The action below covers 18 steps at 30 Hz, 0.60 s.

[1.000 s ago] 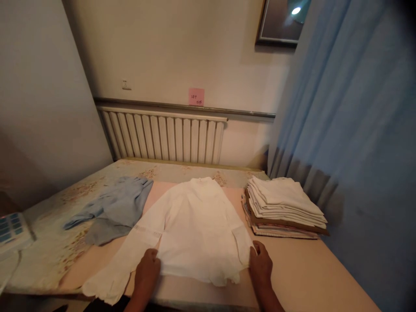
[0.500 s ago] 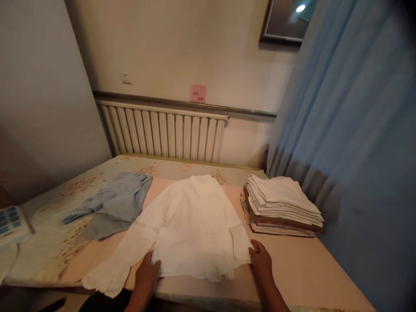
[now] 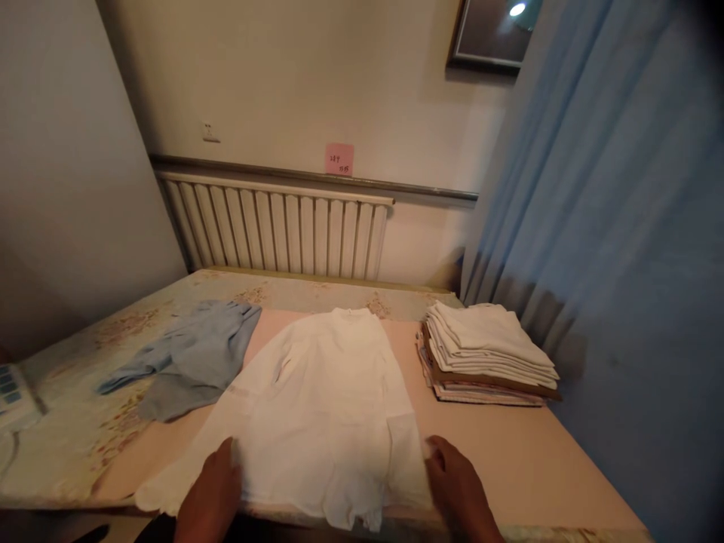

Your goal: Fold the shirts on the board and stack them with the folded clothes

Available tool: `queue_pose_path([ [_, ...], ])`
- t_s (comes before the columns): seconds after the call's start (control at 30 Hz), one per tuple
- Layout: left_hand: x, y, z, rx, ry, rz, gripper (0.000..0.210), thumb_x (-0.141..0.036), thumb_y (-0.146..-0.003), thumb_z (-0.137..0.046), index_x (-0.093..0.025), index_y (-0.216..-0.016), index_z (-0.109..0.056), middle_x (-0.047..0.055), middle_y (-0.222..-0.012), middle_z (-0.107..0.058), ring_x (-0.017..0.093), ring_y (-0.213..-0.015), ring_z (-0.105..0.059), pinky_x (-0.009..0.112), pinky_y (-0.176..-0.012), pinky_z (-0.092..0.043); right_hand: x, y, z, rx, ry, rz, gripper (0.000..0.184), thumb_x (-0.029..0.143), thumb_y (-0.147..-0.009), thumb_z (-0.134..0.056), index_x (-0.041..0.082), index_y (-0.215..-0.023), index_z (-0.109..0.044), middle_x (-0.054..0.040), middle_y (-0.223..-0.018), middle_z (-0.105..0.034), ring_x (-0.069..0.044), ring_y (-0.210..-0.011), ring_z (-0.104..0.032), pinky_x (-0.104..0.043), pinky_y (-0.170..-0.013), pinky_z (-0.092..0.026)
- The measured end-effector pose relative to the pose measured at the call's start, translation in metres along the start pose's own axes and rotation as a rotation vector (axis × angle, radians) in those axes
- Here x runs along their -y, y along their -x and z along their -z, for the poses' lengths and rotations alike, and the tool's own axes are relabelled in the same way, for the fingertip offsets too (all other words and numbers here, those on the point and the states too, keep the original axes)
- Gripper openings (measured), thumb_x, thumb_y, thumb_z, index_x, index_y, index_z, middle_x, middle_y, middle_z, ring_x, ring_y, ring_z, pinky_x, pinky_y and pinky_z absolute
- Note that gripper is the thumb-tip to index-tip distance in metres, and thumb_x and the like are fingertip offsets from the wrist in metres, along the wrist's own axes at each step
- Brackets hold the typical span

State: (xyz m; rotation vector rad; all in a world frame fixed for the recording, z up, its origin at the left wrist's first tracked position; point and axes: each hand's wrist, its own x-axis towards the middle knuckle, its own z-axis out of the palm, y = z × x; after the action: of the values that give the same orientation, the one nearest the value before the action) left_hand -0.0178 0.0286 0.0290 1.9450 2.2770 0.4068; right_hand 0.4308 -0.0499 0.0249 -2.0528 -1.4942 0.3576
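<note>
A white long-sleeved shirt (image 3: 322, 407) lies spread out with its collar towards the wall and its hem towards me. My left hand (image 3: 212, 483) is closed on the shirt's left side near the hem; motion smears its fingertips a little. On the opposite side, my right hand (image 3: 457, 479) pinches the edge by the right sleeve, which lies folded down along the body. The left sleeve stretches out past my left hand to the bed's front edge. Beneath the shirt is a pink cloth (image 3: 509, 452).
A crumpled blue-grey garment (image 3: 197, 358) lies to the left, on a floral cover (image 3: 73, 385). At the right stands a stack of folded clothes (image 3: 489, 351), beside a blue curtain (image 3: 611, 264). A white device (image 3: 16, 400) sits at the far left. Behind is a radiator (image 3: 271, 226).
The shirt's lower part has been drawn towards me and widened to the left. My left hand has moved left with its side; my right hand has shifted slightly.
</note>
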Motion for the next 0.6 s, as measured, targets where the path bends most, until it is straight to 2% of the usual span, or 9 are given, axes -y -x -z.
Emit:
queue_pose_path([
  [0.1, -0.026, 0.006, -0.003, -0.157, -0.082, -0.185, 0.050, -0.026, -0.087, -0.036, -0.008, -0.132, -0.047, 0.018, -0.120, -0.060, 0.029, -0.113, -0.055, 0.043, -0.096, -0.043, 0.007, -0.013, -0.005, -0.109, 0.084, 0.105, 0.046, 0.032, -0.088, -0.036, 0.011, -0.120, -0.062, -0.0134, -0.123, -0.063, -0.023, -0.114, -0.059, -0.036, -0.100, -0.044],
  [0.2, -0.067, 0.007, -0.022, -0.299, -0.036, -0.364, 0.046, -0.025, -0.088, -0.035, -0.011, -0.129, -0.053, 0.015, -0.134, -0.055, 0.026, -0.126, -0.048, 0.042, -0.104, -0.039, 0.015, -0.029, -0.028, -0.171, 0.137, 0.304, 0.049, 0.030, -0.092, -0.032, 0.008, -0.129, -0.056, -0.0143, -0.137, -0.053, -0.023, -0.128, -0.048, -0.039, -0.109, -0.037],
  [0.27, -0.092, 0.007, -0.041, -0.297, -0.033, -0.510, 0.046, -0.028, -0.090, -0.035, -0.015, -0.130, -0.054, 0.012, -0.139, -0.053, 0.025, -0.131, -0.044, 0.041, -0.106, -0.038, 0.017, -0.036, -0.048, -0.177, 0.199, 0.435, 0.048, 0.030, -0.093, -0.035, 0.009, -0.133, -0.052, -0.0138, -0.143, -0.046, -0.024, -0.135, -0.040, -0.043, -0.112, -0.034],
  [0.33, -0.107, 0.008, -0.060, -0.257, -0.059, -0.595, 0.047, -0.030, -0.091, -0.036, -0.018, -0.132, -0.053, 0.009, -0.143, -0.049, 0.026, -0.133, -0.043, 0.044, -0.106, -0.038, 0.015, -0.038, -0.065, -0.145, 0.269, 0.528, 0.048, 0.031, -0.092, -0.043, 0.012, -0.135, -0.051, -0.0126, -0.144, -0.045, -0.027, -0.137, -0.036, -0.047, -0.113, -0.031],
  [0.47, -0.110, 0.013, -0.080, -0.232, -0.120, -0.637, 0.048, -0.035, -0.091, -0.039, -0.022, -0.136, -0.050, 0.007, -0.145, -0.047, 0.029, -0.135, -0.040, 0.051, -0.107, -0.034, 0.006, -0.034, -0.082, -0.107, 0.326, 0.592, 0.052, 0.035, -0.089, -0.052, 0.018, -0.137, -0.048, -0.0105, -0.145, -0.044, -0.028, -0.138, -0.035, -0.050, -0.113, -0.028],
  [0.6, -0.105, 0.015, -0.081, -0.261, -0.133, -0.655, 0.048, -0.037, -0.092, -0.040, -0.023, -0.137, -0.049, 0.007, -0.145, -0.047, 0.029, -0.135, -0.040, 0.051, -0.107, -0.033, 0.001, -0.031, -0.079, -0.140, 0.207, 0.560, 0.048, 0.037, -0.091, -0.048, 0.016, -0.135, -0.050, -0.0105, -0.143, -0.048, -0.026, -0.137, -0.037, -0.048, -0.113, -0.030],
])
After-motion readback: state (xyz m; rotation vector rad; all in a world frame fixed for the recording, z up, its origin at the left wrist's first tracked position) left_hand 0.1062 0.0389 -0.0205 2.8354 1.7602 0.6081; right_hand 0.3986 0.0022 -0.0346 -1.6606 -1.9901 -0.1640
